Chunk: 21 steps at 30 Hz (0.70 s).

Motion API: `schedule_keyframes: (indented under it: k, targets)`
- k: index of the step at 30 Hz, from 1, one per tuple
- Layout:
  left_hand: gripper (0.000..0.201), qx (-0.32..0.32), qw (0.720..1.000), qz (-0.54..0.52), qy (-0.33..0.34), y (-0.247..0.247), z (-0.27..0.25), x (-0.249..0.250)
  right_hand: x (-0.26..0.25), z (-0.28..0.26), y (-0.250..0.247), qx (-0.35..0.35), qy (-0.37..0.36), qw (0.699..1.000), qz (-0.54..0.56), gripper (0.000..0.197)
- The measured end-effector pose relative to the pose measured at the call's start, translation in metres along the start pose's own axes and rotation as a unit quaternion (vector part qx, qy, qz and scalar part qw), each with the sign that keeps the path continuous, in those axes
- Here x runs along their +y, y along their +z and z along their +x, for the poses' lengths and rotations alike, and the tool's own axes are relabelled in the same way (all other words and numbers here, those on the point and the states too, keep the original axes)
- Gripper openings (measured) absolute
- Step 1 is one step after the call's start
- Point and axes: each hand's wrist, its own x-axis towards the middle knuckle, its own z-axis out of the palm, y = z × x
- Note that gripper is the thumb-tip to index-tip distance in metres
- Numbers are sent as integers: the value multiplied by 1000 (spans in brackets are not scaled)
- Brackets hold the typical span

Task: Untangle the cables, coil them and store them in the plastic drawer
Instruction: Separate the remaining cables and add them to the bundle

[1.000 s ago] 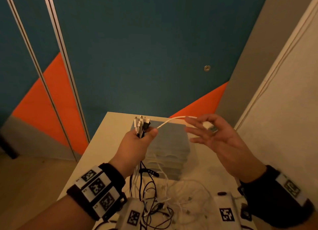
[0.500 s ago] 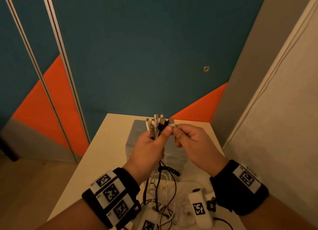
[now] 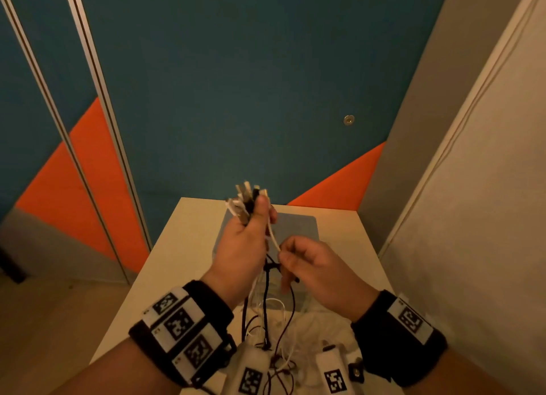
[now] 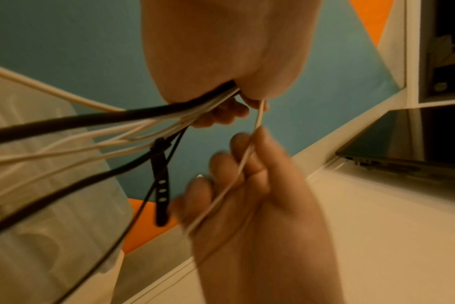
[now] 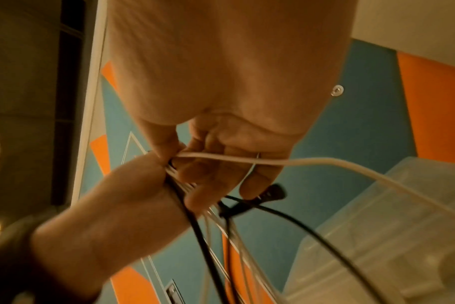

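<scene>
My left hand (image 3: 242, 244) is raised over the table and grips a bunch of cable plugs (image 3: 246, 198), white and black, that stick up above the thumb. Their cords hang down to a tangled pile of cables (image 3: 277, 335) on the table. My right hand (image 3: 307, 264) is just right of and below it and pinches one white cable (image 3: 274, 238) that runs up into the left fist. The same white cable (image 4: 243, 162) crosses the right hand's fingers in the left wrist view. A black strap (image 4: 161, 181) hangs on a black cord. The translucent plastic drawer unit (image 3: 298, 226) stands behind the hands.
The white table (image 3: 189, 247) stands in a corner, against a blue and orange wall at the back and a pale wall on the right. A laptop (image 4: 408, 152) shows in the left wrist view. Two tagged white devices (image 3: 335, 374) lie near the table's front edge.
The right hand closed in from the right to the plugs, then slid down the white cable. The left hand rose a little with its bunch.
</scene>
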Motion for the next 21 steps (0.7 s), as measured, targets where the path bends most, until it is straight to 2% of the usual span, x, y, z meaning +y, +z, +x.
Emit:
schedule_keyframes:
  k: [2, 4, 8, 12, 17, 19, 21]
  targets:
    - [36, 6, 997, -73, -30, -2, 6, 8, 12, -5, -1, -20, 12, 999, -35, 17]
    - [37, -16, 984, -165, -59, -6, 10, 19, 26, -12, -5, -24, 29, 996, -78, 14]
    - [39, -37, 979, -187, -72, -25, 18, 33, 68, -33, -23, -23, 119, 981, -153, 14]
    - [38, -40, 982, -174, -55, -40, 23, 42, 98, -53, -41, -18, 199, 970, -140, 17]
    - [37, -30, 993, -109, -32, -49, 28, 47, 104, -66, -44, -35, 211, 972, -93, 22]
    - [34, -35, 997, -58, -29, -46, 27, 39, 93, -63, -41, 5, 198, 978, -71, 29]
    - [31, -50, 998, 7, -31, -36, 20, 27, 71, -55, -39, 83, 143, 986, 1, 32]
